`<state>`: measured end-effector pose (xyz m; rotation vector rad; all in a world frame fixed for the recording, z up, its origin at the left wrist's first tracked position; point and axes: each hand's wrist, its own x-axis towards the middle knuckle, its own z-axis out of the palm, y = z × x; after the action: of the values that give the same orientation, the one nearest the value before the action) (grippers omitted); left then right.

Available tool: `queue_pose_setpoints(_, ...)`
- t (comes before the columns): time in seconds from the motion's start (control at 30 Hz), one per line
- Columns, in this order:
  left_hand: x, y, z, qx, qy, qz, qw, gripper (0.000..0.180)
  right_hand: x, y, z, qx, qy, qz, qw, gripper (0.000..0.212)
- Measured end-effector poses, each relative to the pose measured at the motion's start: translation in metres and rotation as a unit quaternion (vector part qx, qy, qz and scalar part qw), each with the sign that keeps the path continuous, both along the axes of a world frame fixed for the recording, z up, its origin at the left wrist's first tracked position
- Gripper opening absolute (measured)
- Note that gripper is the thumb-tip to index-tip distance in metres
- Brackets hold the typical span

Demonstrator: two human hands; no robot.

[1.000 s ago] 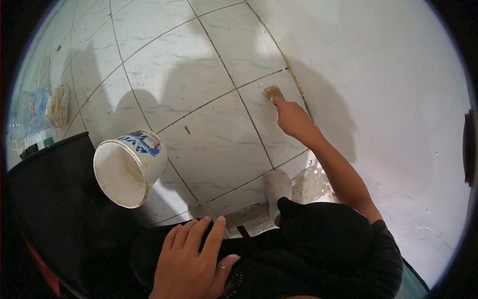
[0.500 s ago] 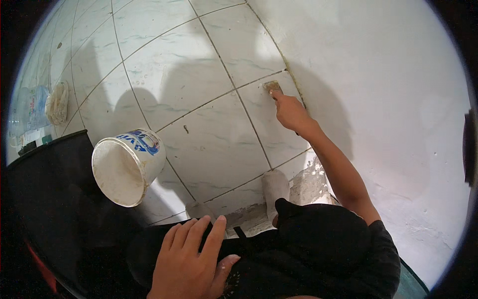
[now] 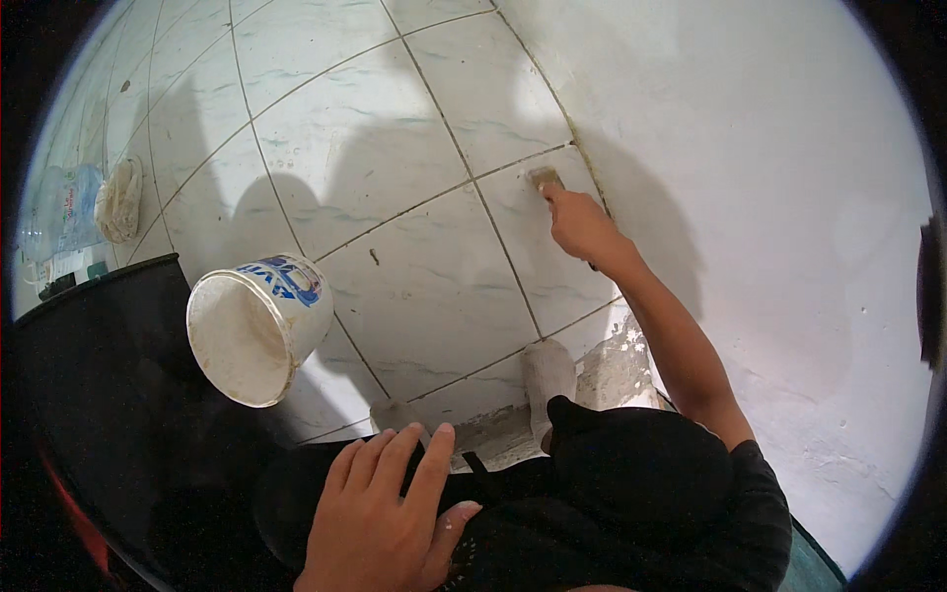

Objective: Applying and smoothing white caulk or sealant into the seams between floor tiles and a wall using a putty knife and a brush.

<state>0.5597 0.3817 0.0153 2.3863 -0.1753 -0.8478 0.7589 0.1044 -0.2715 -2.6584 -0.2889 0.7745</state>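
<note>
My right hand [image 3: 587, 229] is closed around the handle of a putty knife [image 3: 544, 178]. Its dirty brownish blade lies against a white floor tile, close to where the floor meets the wall, and the dark handle end shows below my palm. My left hand [image 3: 380, 508] rests on the black cloth over my leg, fingers spread, holding nothing. To its upper left stands a white bucket [image 3: 314, 314] with blue print; its mouth tilts toward me and its inside is smeared with pale residue.
White wall [image 3: 789, 197] rises along the right. A black tub-like container [image 3: 99, 345] takes up the left, with a clear plastic bottle [image 3: 69, 212] and a crumpled pale bag [image 3: 119, 201] beyond it. My pale-socked foot [image 3: 549, 375] stands by a rough grey patch [image 3: 607, 360].
The view has shifted slightly. My right hand and the putty knife have slid a tiny way toward me over the tile; the left hand stays on my leg.
</note>
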Motion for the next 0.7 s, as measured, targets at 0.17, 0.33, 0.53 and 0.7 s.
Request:
queue_pose_setpoints(0.17, -0.001, 0.001, 0.0, -0.001, -0.003, -0.002, 1.0, 0.056, 0.003, 0.006, 0.015, 0.009, 0.031, 0.024, 0.999, 0.036)
queue_pose_setpoints(0.33, -0.002, 0.001, -0.002, 0.002, -0.006, -0.002, 1.0, 0.055, -0.001, 0.01, 0.016, -0.011, 0.074, 0.017, 0.997, 0.036)
queue_pose_setpoints(0.53, -0.004, 0.001, -0.001, -0.001, -0.014, 0.001, 1.0, 0.055, 0.002, 0.005, 0.01, -0.001, 0.043, 0.049, 0.998, 0.036)
queue_pose_setpoints(0.7, -0.006, 0.001, 0.002, -0.001, -0.013, 0.001, 1.0, 0.054, 0.008, 0.005, 0.009, -0.018, 0.026, 0.076, 0.997, 0.039)
